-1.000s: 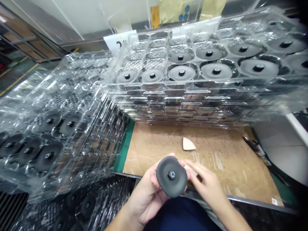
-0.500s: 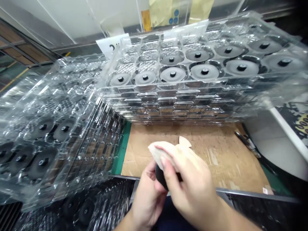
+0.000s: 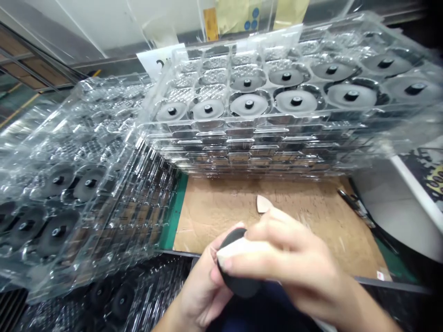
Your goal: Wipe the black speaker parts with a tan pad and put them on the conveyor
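My left hand [image 3: 202,283] is closed around the edge of a black round disc [image 3: 244,285], held tilted above the near edge of the bench. Across the disc's face, my right hand [image 3: 304,260] presses a pale cloth-like pad [image 3: 238,248] with its fingers. Part of the pad is hidden under those fingers, and the right hand is slightly blurred. Just beyond the right hand, a small pale wedge-shaped piece [image 3: 263,204] lies on the cardboard sheet [image 3: 211,207].
A stack of clear plastic trays [image 3: 242,122] holding grey discs with black hubs stands behind the cardboard. Another tray stack [image 3: 114,184] rises at the left. A black pen [image 3: 348,199] lies at the right, beside a white curved bin [image 3: 391,198].
My right hand has turned and lowered the pale pad onto the disc, which was mostly covered before. More of the disc's black face now shows. The wedge-shaped piece stays put.
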{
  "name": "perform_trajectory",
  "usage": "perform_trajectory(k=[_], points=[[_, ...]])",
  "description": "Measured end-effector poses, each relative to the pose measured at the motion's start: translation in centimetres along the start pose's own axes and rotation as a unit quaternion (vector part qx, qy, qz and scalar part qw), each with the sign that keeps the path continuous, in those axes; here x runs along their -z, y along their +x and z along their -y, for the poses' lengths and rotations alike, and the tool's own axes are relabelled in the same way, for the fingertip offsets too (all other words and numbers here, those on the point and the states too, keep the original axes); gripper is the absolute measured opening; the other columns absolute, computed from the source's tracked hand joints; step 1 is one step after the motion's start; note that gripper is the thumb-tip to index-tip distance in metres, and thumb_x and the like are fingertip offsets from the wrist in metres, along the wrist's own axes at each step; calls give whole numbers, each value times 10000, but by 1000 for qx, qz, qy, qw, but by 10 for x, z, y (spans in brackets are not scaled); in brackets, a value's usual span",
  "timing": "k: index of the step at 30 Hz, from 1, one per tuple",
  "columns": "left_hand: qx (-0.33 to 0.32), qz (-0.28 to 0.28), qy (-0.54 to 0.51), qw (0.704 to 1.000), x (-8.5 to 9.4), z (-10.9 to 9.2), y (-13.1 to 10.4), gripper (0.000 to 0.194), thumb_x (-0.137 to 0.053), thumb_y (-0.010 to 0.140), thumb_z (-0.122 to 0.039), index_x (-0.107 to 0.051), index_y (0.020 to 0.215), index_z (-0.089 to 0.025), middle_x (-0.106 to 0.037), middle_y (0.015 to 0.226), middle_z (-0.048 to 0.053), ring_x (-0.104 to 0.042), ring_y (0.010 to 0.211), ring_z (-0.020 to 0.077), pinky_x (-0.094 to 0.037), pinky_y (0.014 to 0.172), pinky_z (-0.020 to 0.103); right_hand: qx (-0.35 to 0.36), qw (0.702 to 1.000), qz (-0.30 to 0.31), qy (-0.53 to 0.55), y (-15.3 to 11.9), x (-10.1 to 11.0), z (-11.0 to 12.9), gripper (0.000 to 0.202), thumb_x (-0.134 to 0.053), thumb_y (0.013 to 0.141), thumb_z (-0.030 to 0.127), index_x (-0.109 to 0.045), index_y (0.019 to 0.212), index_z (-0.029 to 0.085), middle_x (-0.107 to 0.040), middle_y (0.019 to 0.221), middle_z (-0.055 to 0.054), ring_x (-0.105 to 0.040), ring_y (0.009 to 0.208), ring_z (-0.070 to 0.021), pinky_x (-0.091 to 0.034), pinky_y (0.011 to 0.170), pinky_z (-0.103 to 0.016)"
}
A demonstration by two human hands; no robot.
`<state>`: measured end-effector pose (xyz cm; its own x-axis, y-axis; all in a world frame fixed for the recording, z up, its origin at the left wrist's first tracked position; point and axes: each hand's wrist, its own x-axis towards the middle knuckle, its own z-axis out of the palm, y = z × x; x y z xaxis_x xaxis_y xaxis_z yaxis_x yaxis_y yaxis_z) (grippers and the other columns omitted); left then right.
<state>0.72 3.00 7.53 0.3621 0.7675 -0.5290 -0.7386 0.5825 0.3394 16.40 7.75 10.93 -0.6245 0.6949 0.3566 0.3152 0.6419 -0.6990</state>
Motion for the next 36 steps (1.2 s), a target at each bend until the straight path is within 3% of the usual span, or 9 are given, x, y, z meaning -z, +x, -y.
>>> perform_trajectory(k=[5, 11, 13, 17, 20, 24, 27, 32, 36], points=[[-2, 72, -43, 996, 14, -6, -8, 548, -767, 572, -345, -607, 1083, -227, -630, 1126, 87, -615, 967, 272, -516, 756, 293, -230, 965, -124, -21, -34, -25, -38, 300, -445, 878, 199, -540, 1153, 274, -599, 1039, -20, -574, 908, -134, -476, 728, -231], [2, 63, -57, 996, 23, -1, -4, 567, -763, 563, -352, -604, 1091, -220, -639, 1095, 71, -615, 964, 274, -524, 759, 306, -283, 958, -32, -4, -87, -92, -66, 300, -410, 856, 298, -608, 1052, 187, -664, 982, -63, -635, 894, -190, -533, 744, -292], [14, 70, -52, 996, 22, 0, -2, 563, -763, 561, -354, -607, 1084, -212, -640, 1087, 76, -617, 960, 278, -522, 757, 307, -303, 952, -42, -9, -87, -89, -66, 306, -401, 855, 301, -612, 1041, 179, -665, 993, -71, -636, 902, -198, -534, 754, -302], [3, 65, -32, 997, 19, 0, 0, 568, -765, 565, -337, -602, 1094, -213, -626, 1121, 79, -609, 983, 271, -496, 820, 316, -339, 933, -116, -16, -60, -50, -37, 279, -433, 868, 316, -566, 1100, 233, -623, 1103, -35, -615, 966, -183, -523, 788, -266], [-58, 32, -20, 998, 18, 1, 0, 551, -780, 561, -268, -608, 1083, -238, -633, 1126, 55, -598, 1006, 213, -465, 868, 267, -267, 940, -211, -24, -32, -33, 2, 282, -495, 849, 251, -542, 1125, 274, -627, 1084, -3, -621, 920, -168, -511, 807, -254], [-111, -9, 4, 994, 20, 2, -1, 514, -760, 603, -229, -602, 1090, -275, -642, 1113, 33, -605, 982, 186, -451, 886, 261, -81, 989, -123, 10, -9, -37, 30, 348, -497, 821, 117, -531, 1155, 206, -654, 966, -21, -613, 821, -135, -501, 782, -238], [-134, -20, 24, 991, 19, 2, -2, 552, -787, 541, -280, -619, 1067, -271, -649, 1094, 27, -621, 941, 204, -462, 876, 284, -93, 994, -45, 40, 1, -40, 29, 268, -480, 828, 104, -575, 1062, 194, -656, 877, -5, -606, 765, -112, -500, 720, -210], [-105, -23, 26, 994, 10, -3, -3, 469, -779, 546, -324, -661, 994, -254, -677, 1018, 29, -627, 918, 194, -444, 895, 285, -64, 988, -139, -18, 11, -44, 27, 312, -455, 828, 107, -531, 1130, 112, -641, 899, -82, -588, 815, -171, -493, 734, -302], [-107, -4, 19, 994, 14, -11, -5, 554, -810, 474, -292, -650, 1004, -283, -673, 1052, 2, -649, 844, 181, -478, 846, 280, -69, 995, -68, -11, -13, -38, 28, 269, -490, 818, 101, -548, 1066, 187, -645, 807, -17, -587, 693, -126, -480, 637, -223]])
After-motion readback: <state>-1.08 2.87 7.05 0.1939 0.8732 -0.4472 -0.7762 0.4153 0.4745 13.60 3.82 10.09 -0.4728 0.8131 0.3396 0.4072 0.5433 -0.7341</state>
